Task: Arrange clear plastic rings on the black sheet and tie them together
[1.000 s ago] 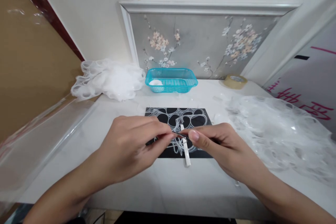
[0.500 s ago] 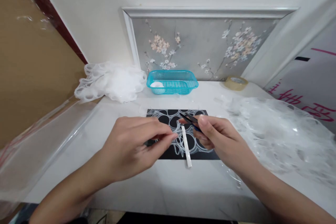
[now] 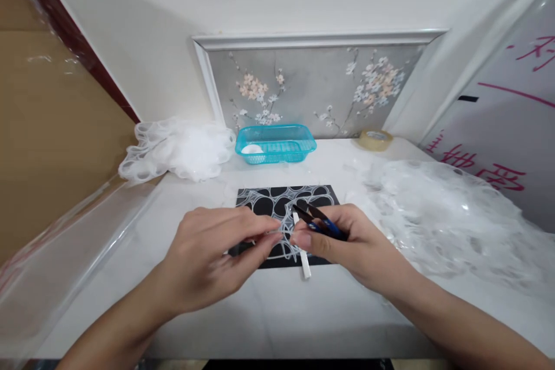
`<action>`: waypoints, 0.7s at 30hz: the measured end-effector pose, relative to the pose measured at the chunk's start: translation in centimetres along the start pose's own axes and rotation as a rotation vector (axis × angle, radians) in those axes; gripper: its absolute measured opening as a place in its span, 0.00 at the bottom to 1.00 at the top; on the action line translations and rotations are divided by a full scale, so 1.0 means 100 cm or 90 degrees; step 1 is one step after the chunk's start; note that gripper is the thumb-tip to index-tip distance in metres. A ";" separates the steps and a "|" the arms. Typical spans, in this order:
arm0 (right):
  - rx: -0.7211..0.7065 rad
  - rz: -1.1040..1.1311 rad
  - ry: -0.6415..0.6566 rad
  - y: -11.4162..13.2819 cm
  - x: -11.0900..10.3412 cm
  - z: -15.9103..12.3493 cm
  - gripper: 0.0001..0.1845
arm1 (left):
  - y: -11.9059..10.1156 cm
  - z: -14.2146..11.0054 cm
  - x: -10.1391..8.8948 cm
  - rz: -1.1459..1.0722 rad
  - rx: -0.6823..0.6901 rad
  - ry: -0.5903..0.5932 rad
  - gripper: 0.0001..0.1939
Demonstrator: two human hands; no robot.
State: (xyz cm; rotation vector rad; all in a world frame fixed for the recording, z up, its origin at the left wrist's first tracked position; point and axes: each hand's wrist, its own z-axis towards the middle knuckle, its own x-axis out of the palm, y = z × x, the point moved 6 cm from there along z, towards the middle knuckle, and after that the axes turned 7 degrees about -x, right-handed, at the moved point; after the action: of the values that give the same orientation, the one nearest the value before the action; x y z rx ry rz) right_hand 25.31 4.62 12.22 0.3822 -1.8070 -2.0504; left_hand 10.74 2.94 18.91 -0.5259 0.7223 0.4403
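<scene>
My left hand (image 3: 219, 254) is pinched shut on a thin clear plastic piece that I can barely make out, just over a black mat (image 3: 281, 201) covered with clear plastic rings. My right hand (image 3: 347, 243) is closed round small blue-handled scissors (image 3: 314, 218), blades pointing up and left, and its thumb meets the left fingertips. A white stick (image 3: 302, 248) lies on the mat under the hands.
A turquoise basket (image 3: 277, 143) with a white round object stands at the back. White netting (image 3: 173, 149) is heaped at back left, clear plastic ring webbing (image 3: 451, 225) at right, and a tape roll (image 3: 375, 139) at back right. A plastic-wrapped cardboard panel (image 3: 52, 144) leans left.
The right hand drew the scissors away from the left fingertips, lifted them, then came back so the thumb meets the left pinch. The view tilted slightly.
</scene>
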 end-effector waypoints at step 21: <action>-0.157 -0.300 -0.052 0.030 -0.009 -0.015 0.16 | -0.013 -0.003 -0.005 0.039 0.083 -0.028 0.05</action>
State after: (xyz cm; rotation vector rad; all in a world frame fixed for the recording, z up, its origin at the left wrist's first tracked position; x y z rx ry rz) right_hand 27.11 3.40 14.91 0.7147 -1.5887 -2.6044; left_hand 10.95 1.64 19.42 -0.3716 0.7202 0.4574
